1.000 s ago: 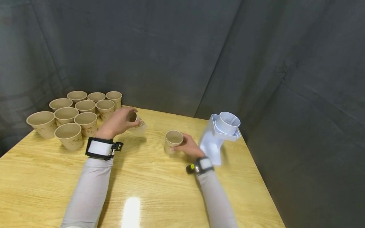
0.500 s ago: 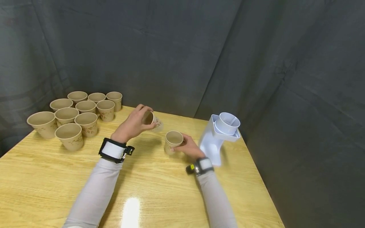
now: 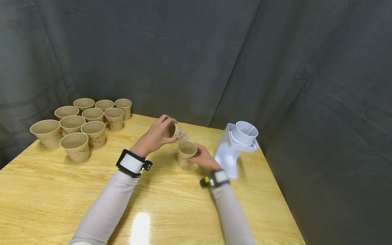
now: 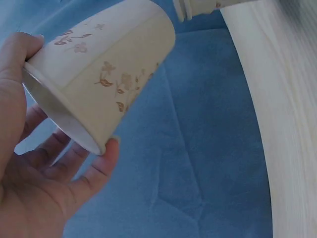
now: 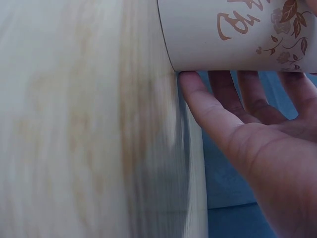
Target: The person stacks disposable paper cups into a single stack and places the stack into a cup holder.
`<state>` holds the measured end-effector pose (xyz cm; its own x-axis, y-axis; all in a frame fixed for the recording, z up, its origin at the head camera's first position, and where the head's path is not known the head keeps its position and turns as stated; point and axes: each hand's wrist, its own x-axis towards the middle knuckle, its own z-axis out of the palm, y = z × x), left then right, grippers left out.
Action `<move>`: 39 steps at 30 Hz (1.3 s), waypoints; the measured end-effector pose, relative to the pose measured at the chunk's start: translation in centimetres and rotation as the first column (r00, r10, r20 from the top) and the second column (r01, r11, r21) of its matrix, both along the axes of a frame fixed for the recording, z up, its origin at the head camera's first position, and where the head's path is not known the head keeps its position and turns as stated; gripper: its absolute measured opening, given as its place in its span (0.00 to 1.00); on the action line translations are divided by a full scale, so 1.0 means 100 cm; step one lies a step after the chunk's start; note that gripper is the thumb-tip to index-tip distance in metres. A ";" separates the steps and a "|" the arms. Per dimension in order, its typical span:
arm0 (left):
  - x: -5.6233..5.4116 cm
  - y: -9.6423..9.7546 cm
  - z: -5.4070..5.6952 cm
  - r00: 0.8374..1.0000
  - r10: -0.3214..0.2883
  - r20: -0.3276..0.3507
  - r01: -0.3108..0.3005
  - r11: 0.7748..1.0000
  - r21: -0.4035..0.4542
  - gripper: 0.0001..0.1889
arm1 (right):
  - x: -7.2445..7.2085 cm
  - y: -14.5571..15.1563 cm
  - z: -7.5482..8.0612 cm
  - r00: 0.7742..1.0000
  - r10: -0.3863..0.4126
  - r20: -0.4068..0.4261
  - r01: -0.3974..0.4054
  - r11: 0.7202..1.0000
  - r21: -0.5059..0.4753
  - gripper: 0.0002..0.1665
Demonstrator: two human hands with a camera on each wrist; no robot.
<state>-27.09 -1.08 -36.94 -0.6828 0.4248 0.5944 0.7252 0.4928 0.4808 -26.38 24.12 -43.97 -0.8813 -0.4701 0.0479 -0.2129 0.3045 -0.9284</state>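
Observation:
My left hand (image 3: 152,136) holds a beige paper cup (image 3: 180,134) by its rim, thumb on one side and fingers on the other. This cup is tilted, its base pointing right, above and beside the cup in my right hand. The left wrist view shows brown flower prints on the tilted cup (image 4: 109,69). My right hand (image 3: 206,160) grips an upright paper cup (image 3: 182,158) on the table; a second edge below its rim suggests nested cups. In the right wrist view, the fingers (image 5: 198,96) curl against the printed cup wall (image 5: 198,39).
Several upright paper cups (image 3: 76,149) stand in rows at the table's left. A white plastic stand (image 3: 227,158) with a round ring on top (image 3: 245,132) is right of my right hand. Dark curtain (image 3: 159,61) hangs behind the wooden table (image 3: 171,204).
My left hand has carried the tilted cup rightward from beside the rows to just above the other cup. My right hand and its cup have stayed in place.

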 end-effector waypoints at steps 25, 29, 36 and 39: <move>0.006 0.041 -0.021 0.996 -0.091 -0.008 0.090 0.991 -0.103 0.29 | -0.015 0.006 -0.026 1.000 -0.024 -0.015 0.024 1.000 0.005 0.36; 0.008 0.047 -0.024 0.995 -0.099 -0.016 0.096 0.989 -0.110 0.31 | -0.013 0.006 -0.023 1.000 -0.025 -0.007 0.025 1.000 0.001 0.36; 0.010 0.054 -0.029 0.996 -0.093 -0.005 0.091 0.988 -0.121 0.31 | -0.015 0.007 -0.025 0.999 -0.039 -0.020 0.039 0.999 0.023 0.34; 0.010 0.059 -0.032 0.995 -0.095 -0.025 0.089 0.982 -0.167 0.30 | -0.015 0.006 -0.025 0.999 -0.053 -0.013 0.054 0.998 0.031 0.35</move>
<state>-26.08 4.80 -40.18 -0.6176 0.5794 0.5319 0.7851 0.4941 0.3734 -27.84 24.75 -46.47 -0.9047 -0.4238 0.0444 -0.2064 0.3447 -0.9157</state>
